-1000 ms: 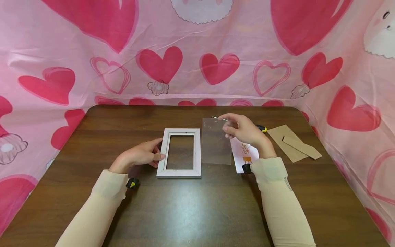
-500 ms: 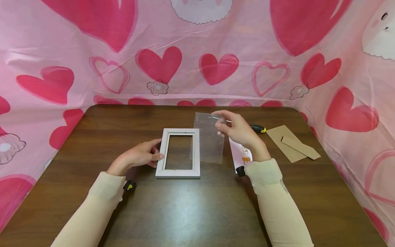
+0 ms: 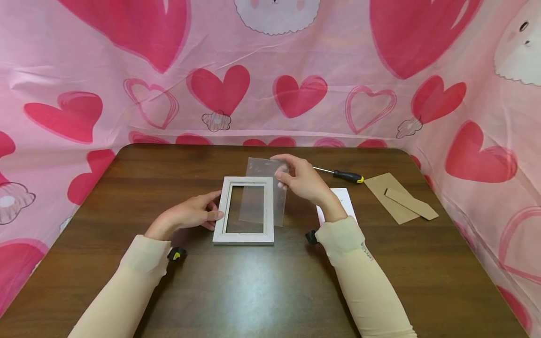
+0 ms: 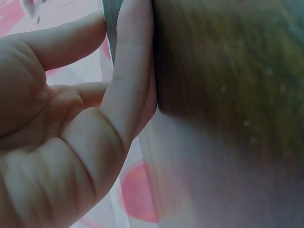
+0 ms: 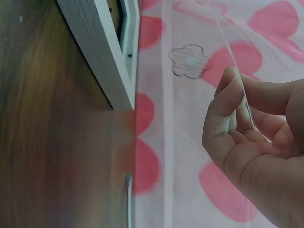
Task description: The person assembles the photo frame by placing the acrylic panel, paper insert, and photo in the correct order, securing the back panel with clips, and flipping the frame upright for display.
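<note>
A white picture frame lies flat on the brown table. My left hand holds its left side, thumb on the near edge; in the left wrist view, the fingers lie against the frame's edge. With thumb and fingers, my right hand pinches a clear plastic sheet by its upper right part. The sheet is raised above the frame and overlaps the right part of its opening. Seen edge-on in the right wrist view, the thin sheet stands apart from the frame.
A black and yellow screwdriver lies behind the right hand. Partly hidden by the right forearm is a printed card. Farther right are a brown backing board and a brown stand piece on top of it. Heart-patterned cloth surrounds the table.
My right hand has lifted the clear sheet and carried it left, from beside the frame to over it. The screwdriver has come into fuller view. My left hand stays on the frame.
</note>
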A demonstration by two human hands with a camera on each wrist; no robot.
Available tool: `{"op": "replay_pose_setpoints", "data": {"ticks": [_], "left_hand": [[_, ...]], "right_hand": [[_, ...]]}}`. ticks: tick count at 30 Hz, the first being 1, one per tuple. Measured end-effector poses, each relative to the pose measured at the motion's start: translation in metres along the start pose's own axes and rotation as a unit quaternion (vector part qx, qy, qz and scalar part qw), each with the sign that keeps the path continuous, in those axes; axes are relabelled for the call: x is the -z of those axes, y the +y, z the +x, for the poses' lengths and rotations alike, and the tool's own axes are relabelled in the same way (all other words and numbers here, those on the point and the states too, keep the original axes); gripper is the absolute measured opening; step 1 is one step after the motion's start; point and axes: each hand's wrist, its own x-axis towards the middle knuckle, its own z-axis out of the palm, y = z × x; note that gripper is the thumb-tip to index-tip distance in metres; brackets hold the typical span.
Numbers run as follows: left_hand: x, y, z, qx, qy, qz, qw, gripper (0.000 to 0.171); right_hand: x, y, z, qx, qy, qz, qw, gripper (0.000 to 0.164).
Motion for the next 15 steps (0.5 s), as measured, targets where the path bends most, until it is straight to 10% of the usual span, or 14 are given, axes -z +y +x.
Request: {"op": "replay_pose_setpoints", "data": {"ticks": [15], "left_hand": [[0.001,0.002,0.0,-0.012,-0.015,-0.005,0.9998,0.074]], "right_hand": [[-0.034,0.021,0.024,0.003,-0.004,-0.038,0.999,0.038]]}}
